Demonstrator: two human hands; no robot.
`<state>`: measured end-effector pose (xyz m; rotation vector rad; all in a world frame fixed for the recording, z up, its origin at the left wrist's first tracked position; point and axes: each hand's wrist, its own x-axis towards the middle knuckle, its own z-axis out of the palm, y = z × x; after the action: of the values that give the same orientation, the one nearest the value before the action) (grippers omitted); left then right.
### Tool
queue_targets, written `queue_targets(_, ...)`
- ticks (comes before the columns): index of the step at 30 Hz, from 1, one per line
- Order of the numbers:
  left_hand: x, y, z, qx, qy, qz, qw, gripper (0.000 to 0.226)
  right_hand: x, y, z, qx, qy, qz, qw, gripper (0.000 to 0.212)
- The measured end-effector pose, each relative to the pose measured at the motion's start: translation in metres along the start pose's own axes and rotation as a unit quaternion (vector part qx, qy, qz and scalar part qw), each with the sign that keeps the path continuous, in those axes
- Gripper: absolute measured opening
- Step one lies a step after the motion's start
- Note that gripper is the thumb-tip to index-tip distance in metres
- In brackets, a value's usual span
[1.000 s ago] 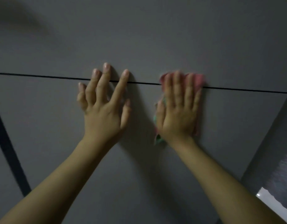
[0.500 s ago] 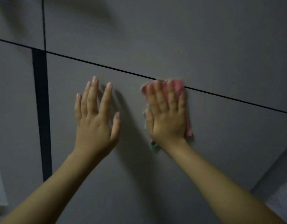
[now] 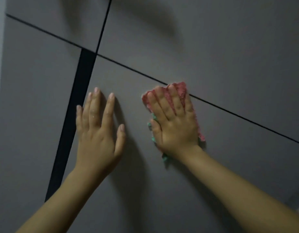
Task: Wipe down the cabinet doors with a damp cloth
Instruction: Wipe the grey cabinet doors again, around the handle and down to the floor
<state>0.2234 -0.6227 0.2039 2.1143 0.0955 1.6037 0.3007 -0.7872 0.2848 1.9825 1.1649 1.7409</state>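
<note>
Pink-and-green cloth [image 3: 182, 91] lay mostly hidden under the flat, straight-fingered right hand [image 3: 175, 125] on the grey cabinet door [image 3: 145, 182]; left hand [image 3: 98, 132], released, pressed flat left of the cloth.

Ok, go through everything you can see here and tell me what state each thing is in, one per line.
Left hand: bare, fingers straight, flat against the door.
Right hand: fingers straight, pressing the cloth to the door.
Cloth: pink with green edging, flattened under the right hand, top edge at the seam.
Cabinet door: grey, closed.
Upper cabinet door: grey, closed.
</note>
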Motion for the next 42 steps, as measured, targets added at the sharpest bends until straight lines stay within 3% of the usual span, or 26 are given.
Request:
queue_targets(4, -0.008, -0.016, -0.01, -0.024, 0.007, -0.027, 0.999, 0.066, -0.011, 0.014, -0.009, -0.017, -0.023, -0.034, 0.999, 0.055)
queue_targets(8, -0.01, -0.041, -0.022, -0.011, 0.028, -0.04, 0.999, 0.065, 0.065, -0.014, -0.009, -0.029, 0.031, 0.07, 0.997, 0.058)
queue_targets(10, -0.015, -0.057, -0.024, -0.013, 0.028, -0.059, 0.998, 0.065, 0.094, -0.038, -0.005, -0.034, 0.04, 0.08, 0.995, 0.059)
queue_targets(13, -0.026, -0.07, -0.023, -0.022, 0.014, -0.062, 0.998, 0.066, 0.075, -0.048, 0.001, -0.014, 0.003, -0.037, 0.999, 0.057)
queue_targets(17, -0.031, -0.081, -0.029, -0.026, -0.005, -0.042, 0.999, 0.065, 0.022, -0.031, -0.003, -0.042, -0.062, -0.23, 0.97, 0.051)
queue_targets(19, -0.031, -0.085, -0.032, -0.019, -0.002, -0.03, 0.999, 0.065, 0.027, -0.027, -0.002, -0.048, -0.044, -0.207, 0.976, 0.051)
queue_targets(22, -0.031, -0.094, -0.029, -0.005, -0.001, -0.008, 1.0, 0.068, 0.059, -0.045, 0.002, -0.012, 0.012, -0.062, 0.998, 0.053)
queue_targets(24, -0.032, -0.098, -0.025, 0.003, 0.0, 0.003, 1.0, 0.069, 0.073, -0.064, 0.005, 0.004, 0.018, -0.017, 1.0, 0.054)
queue_targets(32, -0.033, -0.1, -0.024, 0.017, 0.009, 0.001, 1.0, 0.069, 0.059, -0.033, -0.003, -0.032, -0.069, -0.268, 0.96, 0.051)
queue_targets(37, -0.019, -0.113, 0.0, 0.058, -0.081, -0.021, 0.995, 0.084, 0.065, -0.053, 0.004, -0.031, -0.035, -0.183, 0.982, 0.051)
queue_targets(39, -0.024, -0.107, -0.007, 0.037, -0.054, -0.008, 0.998, 0.078, 0.06, -0.069, 0.007, -0.019, -0.034, -0.142, 0.989, 0.051)
queue_targets(42, -0.028, -0.092, -0.034, 0.029, 0.005, 0.001, 1.0, 0.071, 0.043, -0.061, 0.004, -0.007, -0.067, -0.22, 0.973, 0.049)
